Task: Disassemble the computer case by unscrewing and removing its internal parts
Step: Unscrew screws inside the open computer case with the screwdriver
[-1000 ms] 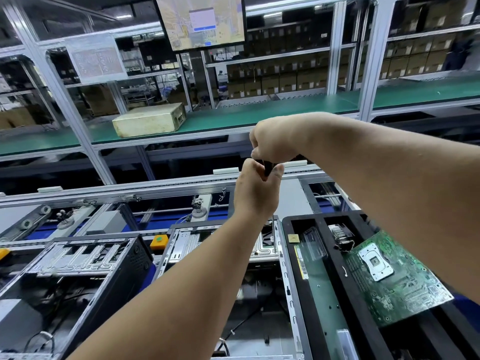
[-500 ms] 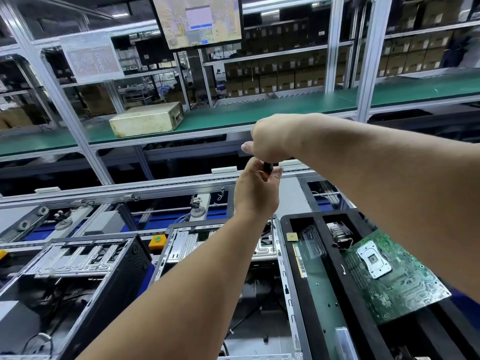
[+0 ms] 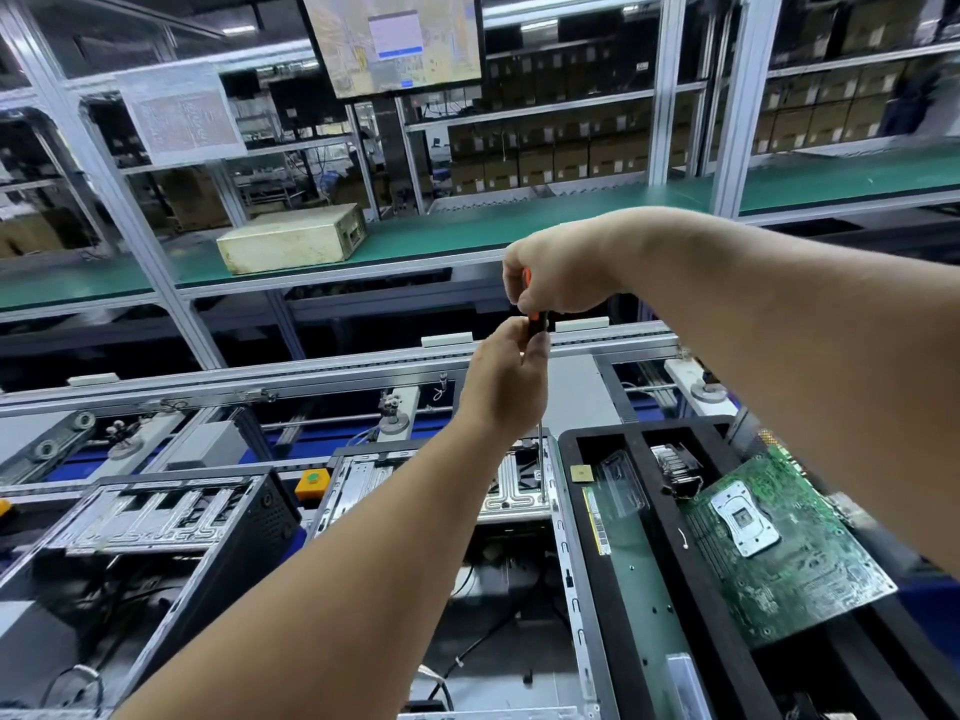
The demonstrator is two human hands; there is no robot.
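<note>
The right hand (image 3: 563,267) is gripping the top of a long screwdriver with a black and orange handle (image 3: 536,320), fingers curled tightly around it. Just below, the left hand (image 3: 506,374) is pinching the lower part of the handle to steady it. The thin steel shaft (image 3: 540,459) is running straight down into the far right corner of the open grey metal computer case (image 3: 563,563), which is lying on the conveyor line directly below the arms. The tip itself is too small to make out, so whether it is seated in a screw cannot be told.

To the right, a green motherboard with a silver processor socket (image 3: 779,553) is lying tilted in a black compartmented tray (image 3: 675,589), probably already pulled out. A second dark open case (image 3: 156,537) is sitting to the left.

The step in hand seems to be loosening a screw deep in the chassis. Doing it well is calling for a plumb shaft, firm downward pressure from the upper hand, and a light guiding lower hand so the tip is not slipping out.
</note>
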